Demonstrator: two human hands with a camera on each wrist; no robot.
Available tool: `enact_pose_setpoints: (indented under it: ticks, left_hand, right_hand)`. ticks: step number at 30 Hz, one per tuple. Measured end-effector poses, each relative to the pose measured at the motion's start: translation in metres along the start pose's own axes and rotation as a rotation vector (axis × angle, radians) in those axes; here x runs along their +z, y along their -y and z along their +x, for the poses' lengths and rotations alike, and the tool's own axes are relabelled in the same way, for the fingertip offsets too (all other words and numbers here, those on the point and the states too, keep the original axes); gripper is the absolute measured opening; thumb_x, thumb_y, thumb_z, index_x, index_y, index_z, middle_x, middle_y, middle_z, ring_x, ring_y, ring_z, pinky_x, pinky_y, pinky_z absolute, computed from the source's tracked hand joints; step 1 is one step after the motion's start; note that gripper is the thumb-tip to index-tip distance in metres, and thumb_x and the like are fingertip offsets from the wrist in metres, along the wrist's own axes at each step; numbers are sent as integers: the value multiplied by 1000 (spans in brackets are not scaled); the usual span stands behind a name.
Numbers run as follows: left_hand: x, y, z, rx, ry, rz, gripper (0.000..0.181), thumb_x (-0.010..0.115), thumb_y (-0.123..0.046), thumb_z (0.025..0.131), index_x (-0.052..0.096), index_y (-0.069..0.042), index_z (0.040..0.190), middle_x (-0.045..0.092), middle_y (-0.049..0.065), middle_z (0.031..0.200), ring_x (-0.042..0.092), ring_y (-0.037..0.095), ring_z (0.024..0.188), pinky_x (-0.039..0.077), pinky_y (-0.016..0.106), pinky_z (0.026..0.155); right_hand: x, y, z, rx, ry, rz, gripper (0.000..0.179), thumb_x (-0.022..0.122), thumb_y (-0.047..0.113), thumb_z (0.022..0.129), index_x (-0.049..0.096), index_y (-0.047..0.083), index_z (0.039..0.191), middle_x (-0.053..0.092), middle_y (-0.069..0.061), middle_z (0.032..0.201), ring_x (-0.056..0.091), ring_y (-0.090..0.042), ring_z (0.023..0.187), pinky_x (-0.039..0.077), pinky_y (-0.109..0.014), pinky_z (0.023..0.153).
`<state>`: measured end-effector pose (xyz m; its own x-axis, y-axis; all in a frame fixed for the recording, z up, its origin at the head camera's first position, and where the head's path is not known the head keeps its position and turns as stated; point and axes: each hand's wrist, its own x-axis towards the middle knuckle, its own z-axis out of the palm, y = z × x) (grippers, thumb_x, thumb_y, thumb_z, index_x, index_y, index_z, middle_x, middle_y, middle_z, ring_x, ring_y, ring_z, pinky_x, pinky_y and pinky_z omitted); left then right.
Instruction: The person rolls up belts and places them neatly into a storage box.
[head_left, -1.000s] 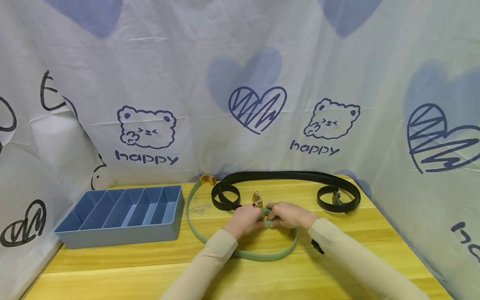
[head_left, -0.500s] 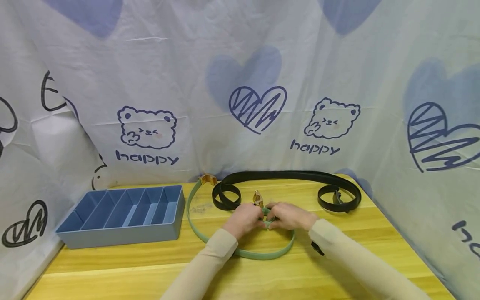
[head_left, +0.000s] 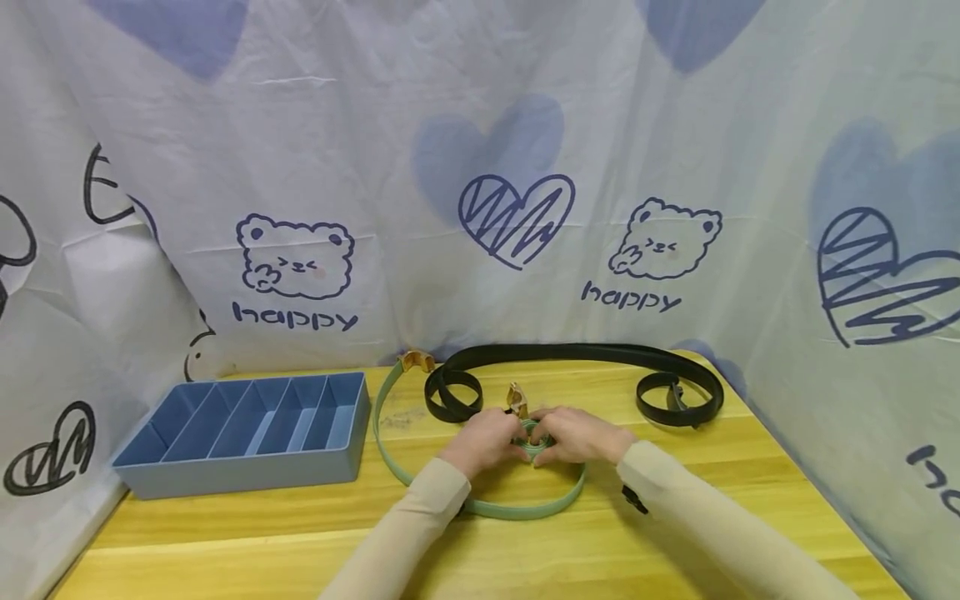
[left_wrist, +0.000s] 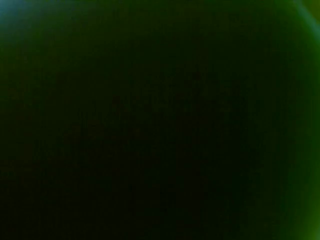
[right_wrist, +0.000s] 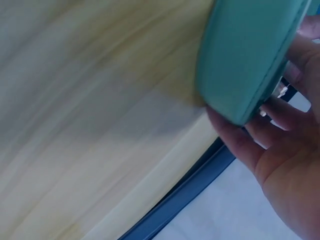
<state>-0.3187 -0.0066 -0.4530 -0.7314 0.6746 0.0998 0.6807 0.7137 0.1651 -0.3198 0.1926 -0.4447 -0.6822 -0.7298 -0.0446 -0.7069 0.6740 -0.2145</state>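
A light green belt (head_left: 522,510) lies in a wide loop on the table, one end wound into a small coil (head_left: 535,450). My left hand (head_left: 486,440) holds the coil's left side with curled fingers. From the right, my right hand (head_left: 581,435) pinches the same coil between thumb and fingers. In the right wrist view, the green belt (right_wrist: 245,60) stands large and close beside the right hand's fingers (right_wrist: 240,142). A gold buckle (head_left: 417,360) sits at the belt's far left end. Just beyond the hands is another gold piece (head_left: 516,398). The left wrist view is almost black.
A blue-grey divided tray (head_left: 240,477) stands at the left of the wooden table (head_left: 262,550). Behind the hands a black belt (head_left: 555,352) stretches along the back, curled at both ends. A patterned white cloth (head_left: 405,275) hangs behind and at the sides.
The green belt's loop has drawn in a little on its right side near the right hand. The coil's turns shift slightly between the fingers, while both hands stay nearly in place.
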Motion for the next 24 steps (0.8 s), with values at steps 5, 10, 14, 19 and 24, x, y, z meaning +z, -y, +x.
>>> enact_pose_setpoints:
  ticks: [5,10,14,19,24]
  left_hand:
    - [1,1,0,12,5,-72,16,77,-35,86,80,-21,91,75,-8,81,56,2,61,45,18,60]
    - [0,7,0,32,45,-109,18,72,-31,91,78,-20,104,77,-6,92,62,3,67,47,18,64]
    - [-1,7,1,39,35,-111,16,74,-30,89,80,-18,99,78,-4,90,64,4,67,48,18,64]
    - [-1,2,2,33,0,-73,16,77,-33,85,81,-18,85,76,-6,78,62,4,64,49,18,62]
    - [-1,1,0,-2,26,-105,19,75,-31,88,81,-17,100,79,-4,93,69,8,75,54,20,69]
  right_hand:
    - [0,1,-1,-42,-5,7,19,73,25,92,80,13,104,54,-24,146,58,-35,131,50,-46,106]
    - [0,-3,-1,-44,15,-32,17,73,24,92,80,12,102,50,-24,150,62,-32,127,53,-41,102]
    - [0,-4,0,-37,-4,-28,16,75,25,91,80,13,100,52,-23,149,64,-31,124,53,-41,102]
    - [2,-2,0,-47,-50,8,18,74,27,91,79,13,102,56,-23,144,63,-34,125,52,-45,104]
    - [1,-3,-2,-58,-27,9,21,72,21,93,78,10,111,54,-23,146,60,-35,128,52,-45,103]
